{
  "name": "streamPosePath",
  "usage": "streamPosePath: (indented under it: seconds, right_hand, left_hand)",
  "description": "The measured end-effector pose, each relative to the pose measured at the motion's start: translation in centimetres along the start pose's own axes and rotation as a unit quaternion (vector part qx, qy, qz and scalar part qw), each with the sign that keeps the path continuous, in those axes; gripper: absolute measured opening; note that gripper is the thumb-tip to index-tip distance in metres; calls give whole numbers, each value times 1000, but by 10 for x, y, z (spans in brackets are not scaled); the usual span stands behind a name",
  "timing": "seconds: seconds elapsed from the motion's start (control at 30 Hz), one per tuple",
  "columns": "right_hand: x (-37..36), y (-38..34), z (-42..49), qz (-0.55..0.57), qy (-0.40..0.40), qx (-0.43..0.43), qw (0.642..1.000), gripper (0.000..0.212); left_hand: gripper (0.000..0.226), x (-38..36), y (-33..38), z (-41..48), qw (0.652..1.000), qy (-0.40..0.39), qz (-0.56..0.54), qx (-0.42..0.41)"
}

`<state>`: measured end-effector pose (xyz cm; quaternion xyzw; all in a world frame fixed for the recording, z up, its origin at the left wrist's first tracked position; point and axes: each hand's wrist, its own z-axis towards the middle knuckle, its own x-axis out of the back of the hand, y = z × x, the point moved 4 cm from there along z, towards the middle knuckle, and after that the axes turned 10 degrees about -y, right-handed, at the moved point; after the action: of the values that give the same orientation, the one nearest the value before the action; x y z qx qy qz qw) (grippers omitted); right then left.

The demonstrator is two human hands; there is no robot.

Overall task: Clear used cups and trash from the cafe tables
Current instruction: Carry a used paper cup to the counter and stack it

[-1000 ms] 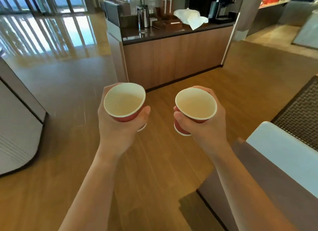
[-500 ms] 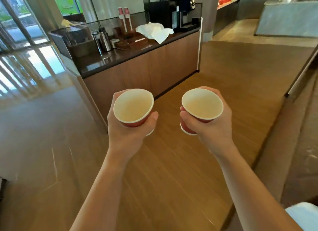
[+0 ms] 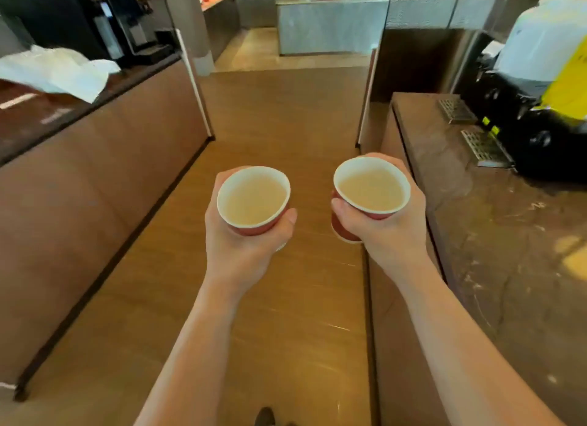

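In the aisle beside the desk [image 3: 492, 219], above the wood floor [image 3: 286, 108], the left cup [image 3: 253, 200] sits upright in the left hand [image 3: 244, 247] and the right cup [image 3: 371, 189] in the right hand [image 3: 387, 232], each hand curled round the red wall below the rim. Such paper cups are likely light and easily crushed, so a gentle mid-wall hold suits. Their pale insides look empty, though dregs cannot be ruled out.

The left cup [image 3: 253, 200] and right cup [image 3: 371, 189] are red outside, white-rimmed, cream inside (white band at the right one's base). Floor [image 3: 286, 114]: honey-brown planks. Cloth [image 3: 57, 71]: white. Left counter [image 3: 95, 178]: plain brown front. Right counter [image 3: 508, 235]: mottled brown. Tray [image 3: 482, 147]: silver grid. Label [image 3: 568, 89]: yellow.
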<state>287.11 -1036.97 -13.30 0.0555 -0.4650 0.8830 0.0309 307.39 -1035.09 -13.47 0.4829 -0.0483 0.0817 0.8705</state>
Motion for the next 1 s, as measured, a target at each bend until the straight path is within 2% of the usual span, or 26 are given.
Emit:
streamPosePath:
  seconds: [0.23,0.4,0.6,0.77,0.87,1.0]
  right_hand:
    - [33,41,60,-97,136,-15,986,61]
    - [90,70,52,-161,252,-58,953,67]
    - [188,91,30,-227,377,-76,895,71]
    - [270,104,-5,-269,476,-125,828,77]
    - [300,112,-33,-298,516,-171,785,75]
    - [326,126,-75,-303,569,-249,723,74]
  left_hand:
    - [63,-52,-59,127,986,-142,-80,-42]
    - [58,-141,-87,170,953,-261,-140,-56]
    - [62,-289,-98,188,899,-384,-198,-63]
    - [67,-406,-95,185,849,-474,-225,-59]
    - [71,-466,-97,174,819,-528,-215,-67]
    - [69,-530,-109,147,783,-581,-222,-27]
